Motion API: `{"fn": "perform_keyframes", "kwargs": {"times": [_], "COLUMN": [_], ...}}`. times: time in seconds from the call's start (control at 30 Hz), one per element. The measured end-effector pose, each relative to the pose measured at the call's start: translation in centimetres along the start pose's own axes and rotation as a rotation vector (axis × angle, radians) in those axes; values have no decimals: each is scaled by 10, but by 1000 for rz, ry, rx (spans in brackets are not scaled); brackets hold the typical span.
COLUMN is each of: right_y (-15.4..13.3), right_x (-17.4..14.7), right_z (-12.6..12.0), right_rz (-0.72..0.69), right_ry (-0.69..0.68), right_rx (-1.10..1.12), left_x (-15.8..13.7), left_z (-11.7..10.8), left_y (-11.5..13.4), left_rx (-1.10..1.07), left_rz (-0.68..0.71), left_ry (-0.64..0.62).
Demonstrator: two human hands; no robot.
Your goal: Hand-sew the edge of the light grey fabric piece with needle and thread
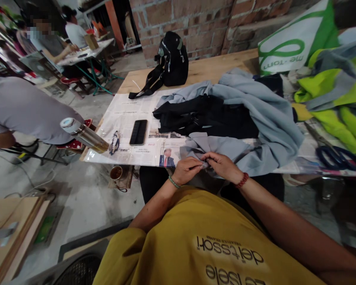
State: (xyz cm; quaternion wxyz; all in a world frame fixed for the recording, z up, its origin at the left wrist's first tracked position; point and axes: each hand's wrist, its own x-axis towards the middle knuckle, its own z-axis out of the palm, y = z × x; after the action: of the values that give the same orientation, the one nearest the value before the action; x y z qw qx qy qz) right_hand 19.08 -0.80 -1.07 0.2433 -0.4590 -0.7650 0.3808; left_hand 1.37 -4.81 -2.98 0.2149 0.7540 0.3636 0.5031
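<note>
At the table's near edge a grey garment (255, 103) is bunched up, its front part hanging toward my lap. My left hand (186, 170) is closed in a pinch on an edge of that grey cloth. Close beside it, my right hand (224, 165) also pinches the cloth, thumb and forefinger together. Whether a needle or thread is between the fingers is too small to tell. A black garment (210, 116) lies on top of the grey one, just beyond my hands.
Newspaper (121, 107) covers the wooden table. On it are a phone (138, 132), glasses (114, 142), a bottle (86, 135) and scissors (339, 156). Behind stand a black bag (173, 59) and a green-white bag (296, 43); a yellow-green garment (341, 87) lies right. People sit at left.
</note>
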Motion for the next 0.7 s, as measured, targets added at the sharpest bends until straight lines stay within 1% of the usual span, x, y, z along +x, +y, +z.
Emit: {"fn": "perform_keyframes", "kwargs": {"times": [0.2, 0.47, 0.7], "right_y": [-2, -4, 0], "right_x": [-3, -3, -3], "right_z": [0, -6, -3], "right_rz": [-12, -116, -108], "right_ry": [-9, -76, -48], "right_rx": [20, 55, 62], "left_x": [0, -2, -2], "left_z": [1, 2, 2], "left_y": [-1, -2, -1], "left_rx": [11, -15, -11], "left_rz": [3, -19, -30], "left_ry": [-8, 4, 0]}}
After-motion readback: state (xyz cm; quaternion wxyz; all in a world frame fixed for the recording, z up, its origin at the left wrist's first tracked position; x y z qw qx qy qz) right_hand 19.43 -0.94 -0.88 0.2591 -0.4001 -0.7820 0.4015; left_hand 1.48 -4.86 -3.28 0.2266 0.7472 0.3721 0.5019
